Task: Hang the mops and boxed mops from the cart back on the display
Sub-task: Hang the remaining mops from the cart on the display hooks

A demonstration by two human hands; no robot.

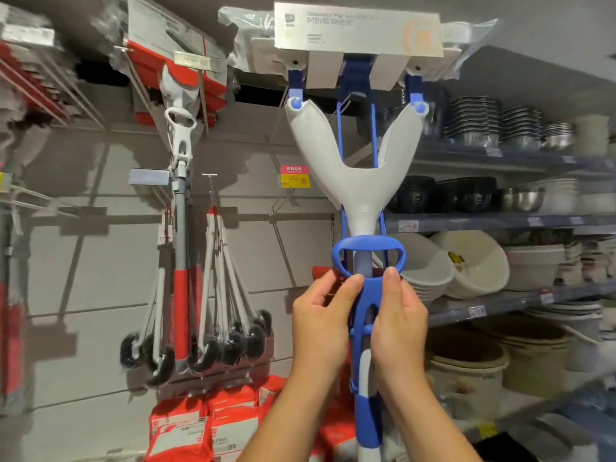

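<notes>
Head view: both hands up on the blue-and-white mop (358, 195), held upright in front of the display wall.

- Left hand (320, 318): fingers (325, 283) curled round the left side of the blue lever (336, 256), thumb tip on its front, just under the loop.
- Right hand (398, 315): thumb up on the lever's front, the rest wrapped behind. Both grip the mop.
- Mop head is at the top, in a card sleeve (358, 31) with a clear bag behind it. Can't tell if it sits on a hook.
- White Y yoke runs down into the pole between the hands.
- Left of it: red mop (181, 201) hanging, black-headed brushes (213, 345) in a bunch beside it, red packs (200, 428) below.
- Price tag (295, 176) on the wall between the two mops.
- Right: shelves (483, 221) with bowls (476, 265) and basins.
</notes>
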